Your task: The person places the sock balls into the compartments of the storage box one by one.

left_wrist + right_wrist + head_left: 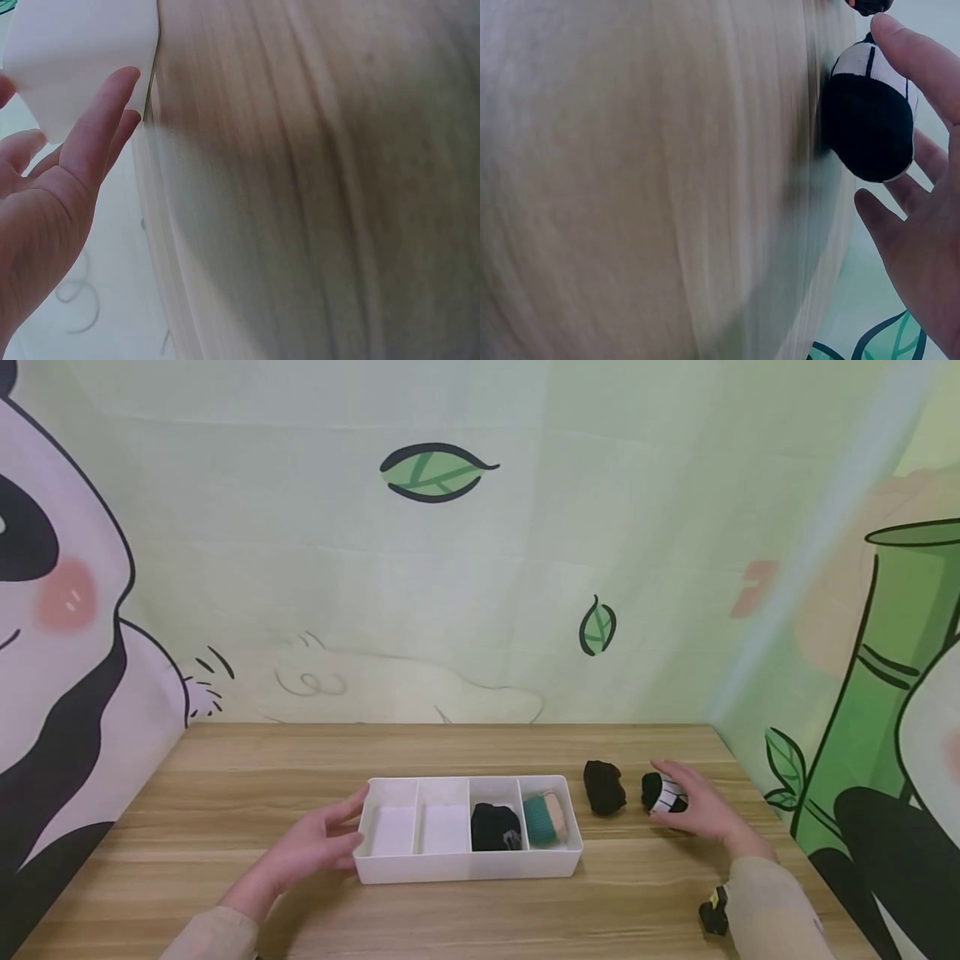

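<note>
My left hand [326, 839] is at the left end of a white divided box [412, 870], with its fingers extended along the end wall [67, 97]. One compartment holds a black balled sock [495, 827]; the rightmost has a teal and peach one [545, 818]. To the right of the box, my right hand [701, 802] spreads around a black-and-white balled sock [866, 124], thumb and fingers on different sides of it. Another dark balled sock [603, 787] lies between that hand and the box.
The wooden table [300, 752] meets a printed cloth backdrop [487, 610] at its far edge. By the right sleeve [772, 902] shows a small black item [714, 912] with a yellow patch. The two left compartments [442, 814] have nothing in them.
</note>
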`<state>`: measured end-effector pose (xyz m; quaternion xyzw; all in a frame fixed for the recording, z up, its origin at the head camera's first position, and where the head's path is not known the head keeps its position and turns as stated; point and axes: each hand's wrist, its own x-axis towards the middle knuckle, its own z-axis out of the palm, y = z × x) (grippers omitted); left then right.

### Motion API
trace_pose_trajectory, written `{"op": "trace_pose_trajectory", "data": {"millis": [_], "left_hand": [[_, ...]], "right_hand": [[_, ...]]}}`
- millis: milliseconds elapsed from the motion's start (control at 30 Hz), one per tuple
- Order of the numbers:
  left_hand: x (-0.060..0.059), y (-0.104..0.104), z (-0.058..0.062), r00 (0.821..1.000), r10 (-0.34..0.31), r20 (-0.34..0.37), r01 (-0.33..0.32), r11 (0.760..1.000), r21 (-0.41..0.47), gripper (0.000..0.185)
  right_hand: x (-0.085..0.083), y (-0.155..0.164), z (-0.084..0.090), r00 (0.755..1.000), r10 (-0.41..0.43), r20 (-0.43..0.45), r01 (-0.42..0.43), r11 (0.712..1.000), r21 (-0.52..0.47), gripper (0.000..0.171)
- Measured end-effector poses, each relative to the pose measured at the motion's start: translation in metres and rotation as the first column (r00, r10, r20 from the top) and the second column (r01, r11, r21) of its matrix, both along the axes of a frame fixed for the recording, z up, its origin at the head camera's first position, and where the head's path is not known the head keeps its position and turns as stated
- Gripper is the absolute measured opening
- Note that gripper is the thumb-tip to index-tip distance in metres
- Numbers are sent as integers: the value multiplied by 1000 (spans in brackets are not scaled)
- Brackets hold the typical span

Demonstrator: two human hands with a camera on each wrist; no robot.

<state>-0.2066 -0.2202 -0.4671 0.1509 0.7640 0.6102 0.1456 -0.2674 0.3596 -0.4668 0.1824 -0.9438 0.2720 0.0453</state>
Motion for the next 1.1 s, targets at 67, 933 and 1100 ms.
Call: {"op": "trace_pose_trajectory", "data": {"millis": [67, 933, 1100], "left_hand": [[0, 0, 0, 1000, -5, 3, 5, 1000, 4, 75], [2, 2, 3, 1000, 6, 8, -6, 1000, 5, 75], [2, 2, 3, 1000, 8, 7, -8, 1000, 6, 75]], "right_hand": [[-1, 1, -1, 1000, 0, 13, 0, 1000, -6, 84], [-1, 5, -12, 1000, -17, 6, 18, 1000, -21, 74], [0, 3, -12, 1000, -28, 8, 28, 999, -30, 74]]}}
